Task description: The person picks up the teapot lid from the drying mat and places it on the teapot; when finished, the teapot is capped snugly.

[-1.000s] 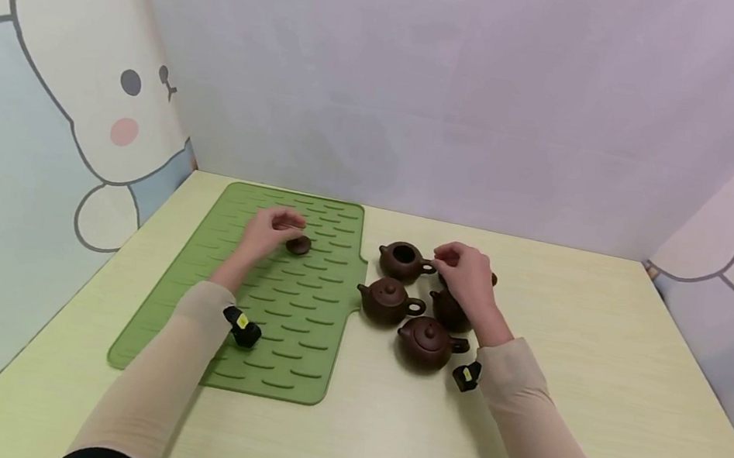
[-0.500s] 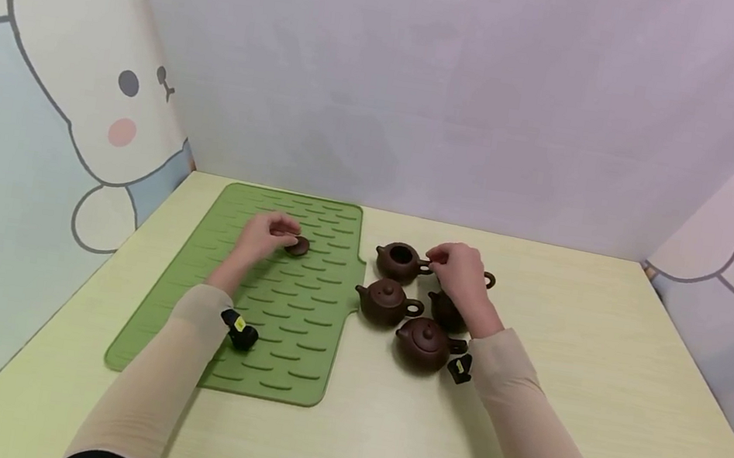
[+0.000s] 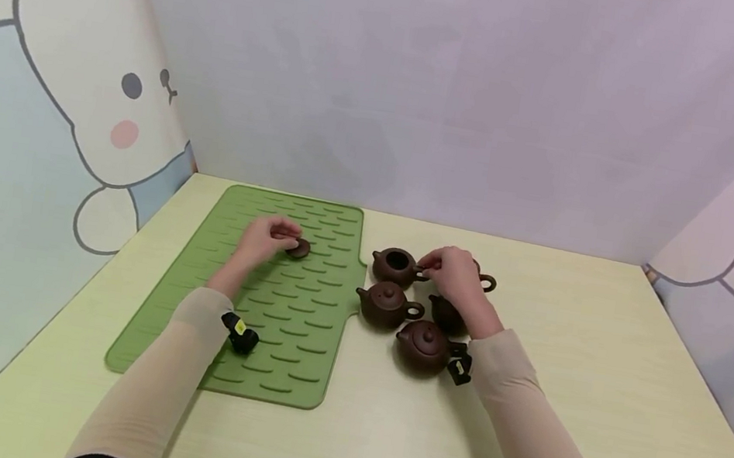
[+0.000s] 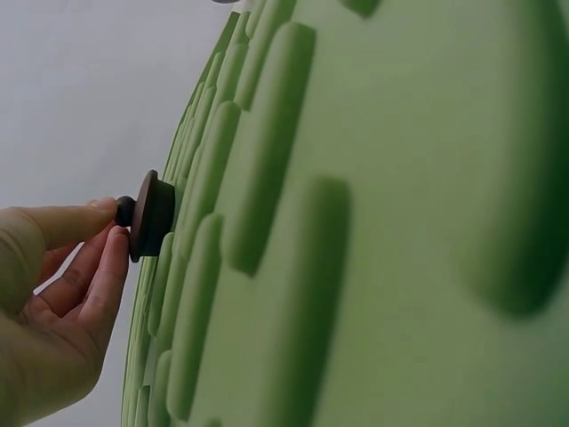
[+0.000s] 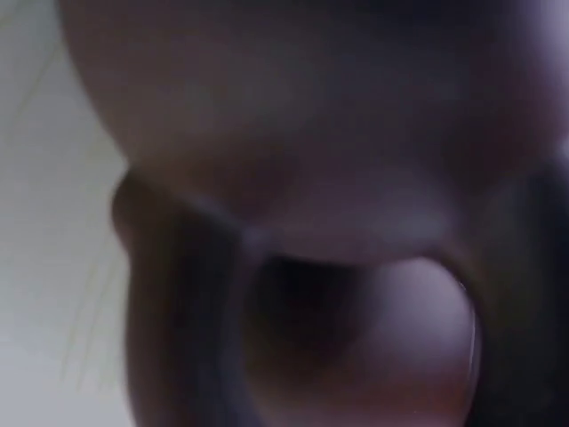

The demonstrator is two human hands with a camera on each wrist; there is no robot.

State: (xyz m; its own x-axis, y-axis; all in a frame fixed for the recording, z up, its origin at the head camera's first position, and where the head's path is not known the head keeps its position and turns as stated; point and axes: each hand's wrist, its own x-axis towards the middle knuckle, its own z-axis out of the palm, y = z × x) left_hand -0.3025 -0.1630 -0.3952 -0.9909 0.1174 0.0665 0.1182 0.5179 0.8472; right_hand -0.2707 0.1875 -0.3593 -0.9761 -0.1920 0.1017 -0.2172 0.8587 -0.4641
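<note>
My left hand (image 3: 261, 240) pinches the small round knob of a dark brown teapot lid (image 3: 298, 248) over the green mat. In the left wrist view the lid (image 4: 151, 218) stands edge-on, its inner rim right at the mat's ridges, thumb and fingertips at the knob. A lidless brown teapot (image 3: 394, 266) with a dark round opening stands just right of the mat. At its handle, my right hand (image 3: 455, 279) pinches with thumb and fingertips. The right wrist view is filled by a blurred dark teapot (image 5: 293, 133); the fingers are hidden there.
Lidded brown teapots (image 3: 384, 304) (image 3: 422, 350) stand close in front of the lidless one. Another teapot (image 3: 445, 315) is partly under my right wrist, and one more handle (image 3: 488, 283) shows behind that hand. The ridged green mat (image 3: 298, 388) covers the table's left part.
My right hand and the lidless teapot have moved a little to the left. The left hand stays over the mat with the lid, almost unmoved.
</note>
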